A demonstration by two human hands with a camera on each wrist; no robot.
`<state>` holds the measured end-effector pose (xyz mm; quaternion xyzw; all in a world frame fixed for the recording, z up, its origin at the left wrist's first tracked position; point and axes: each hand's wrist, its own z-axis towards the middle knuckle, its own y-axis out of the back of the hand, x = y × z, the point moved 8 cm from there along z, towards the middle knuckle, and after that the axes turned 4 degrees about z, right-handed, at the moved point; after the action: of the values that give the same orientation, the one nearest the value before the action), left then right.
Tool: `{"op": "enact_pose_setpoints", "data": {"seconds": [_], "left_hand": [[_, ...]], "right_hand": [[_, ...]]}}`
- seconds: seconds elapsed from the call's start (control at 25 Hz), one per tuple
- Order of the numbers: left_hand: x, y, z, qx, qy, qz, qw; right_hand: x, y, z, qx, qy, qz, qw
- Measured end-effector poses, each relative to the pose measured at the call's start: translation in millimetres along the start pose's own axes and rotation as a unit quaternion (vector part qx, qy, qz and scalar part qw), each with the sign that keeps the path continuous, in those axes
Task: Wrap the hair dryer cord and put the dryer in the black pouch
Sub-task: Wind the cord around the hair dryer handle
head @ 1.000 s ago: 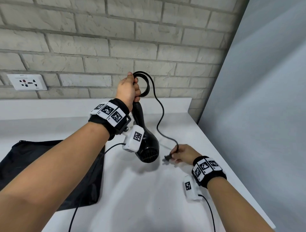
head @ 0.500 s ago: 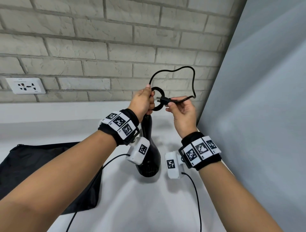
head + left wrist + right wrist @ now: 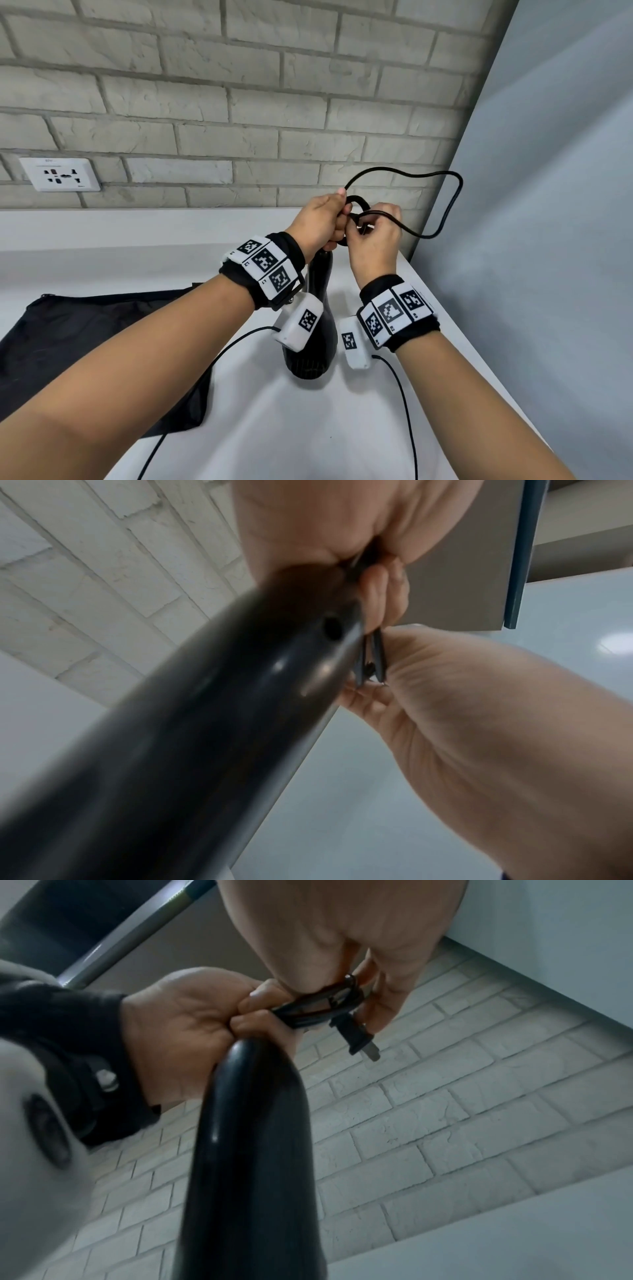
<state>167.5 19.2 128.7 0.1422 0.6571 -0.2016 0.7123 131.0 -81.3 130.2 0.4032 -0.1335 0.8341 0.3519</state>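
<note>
Head view: the left hand [image 3: 320,219] grips the hair dryer [image 3: 313,329] handle and coiled cord [image 3: 442,212], dryer nose-down on the surface beside the black pouch [image 3: 85,339] at its left edge. Right wrist view: the right hand [image 3: 346,934] pinches the plug [image 3: 358,1037] at the coil. Left wrist view: only the handle shows; a slack grip would likely let the coil spring undone.

A whitish brick wall [image 3: 239,102] is running behind the white table [image 3: 308,428], carrying a white wall socket [image 3: 60,174] at left. A smooth grey panel [image 3: 548,205] is standing along the table's right edge.
</note>
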Motion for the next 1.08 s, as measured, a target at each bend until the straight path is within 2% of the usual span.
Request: {"op": "enact_pose_setpoints", "data": {"seconds": [0.08,0.28,0.4,0.48,0.52,0.6,0.64,0.68,0.72,0.76,0.8,0.84,0.96,1.0,1.04,1.08], "left_hand": [[-0.3,0.9,-0.7,0.003,0.007,-0.008,1.0],[3.1,1.2,-1.1,0.006,0.021,0.001,1.0],[2.6,4.2,-1.2,0.007,0.028,0.01,1.0],[-2.8,11.4,-0.5,-0.004,0.028,-0.002,1.0],[-6.4,14.5,0.4,-0.008,0.028,-0.012,0.999],[-13.4,19.0,1.3,-0.014,0.029,-0.028,0.999],[-16.0,20.8,1.4,-0.017,0.029,-0.032,0.999],[-17.2,21.5,1.9,-0.018,0.029,-0.033,0.999],[-17.8,21.6,2.0,-0.017,0.028,-0.033,0.999],[-17.4,20.7,2.3,-0.016,0.028,-0.031,0.999],[-16.2,19.1,2.4,-0.013,0.028,-0.03,0.999],[-14.6,16.8,2.5,-0.011,0.028,-0.029,0.999],[-9.2,13.6,2.3,-0.008,0.029,-0.031,0.999],[-7.6,13.1,2.2,-0.008,0.03,-0.03,0.999],[-6.8,13.2,2.5,-0.008,0.029,-0.03,0.999],[-5.9,13.1,2.3,-0.007,0.029,-0.032,0.999]], "right_hand": [[-11.0,-1.8,-0.3,0.01,-0.062,0.057,0.996],[-28.3,-27.5,-9.4,0.242,-0.133,0.105,0.955],[-52.5,-18.6,-28.6,0.332,-0.126,0.062,0.933],[-82.4,-9.5,-42.9,0.384,-0.145,-0.041,0.911],[-101.5,-1.6,-51.0,0.416,-0.165,-0.145,0.883],[-142.8,21.5,-70.9,0.477,-0.238,-0.329,0.779],[-156.5,30.5,-79.2,0.486,-0.284,-0.35,0.749],[-165.0,36.1,-85.8,0.484,-0.318,-0.348,0.738],[-168.0,37.0,-87.3,0.478,-0.328,-0.344,0.739],[-167.5,34.5,-83.4,0.477,-0.308,-0.349,0.745],[-162.1,30.7,-76.5,0.469,-0.283,-0.346,0.762],[-151.5,25.0,-66.6,0.451,-0.255,-0.324,0.792],[-93.3,6.3,-30.9,0.368,-0.181,-0.145,0.901],[-71.6,0.5,-22.2,0.346,-0.157,-0.071,0.922],[-49.8,-6.3,-17.2,0.337,-0.138,0.006,0.931],[-33.7,-13.6,-17.3,0.346,-0.132,0.08,0.926]]}}
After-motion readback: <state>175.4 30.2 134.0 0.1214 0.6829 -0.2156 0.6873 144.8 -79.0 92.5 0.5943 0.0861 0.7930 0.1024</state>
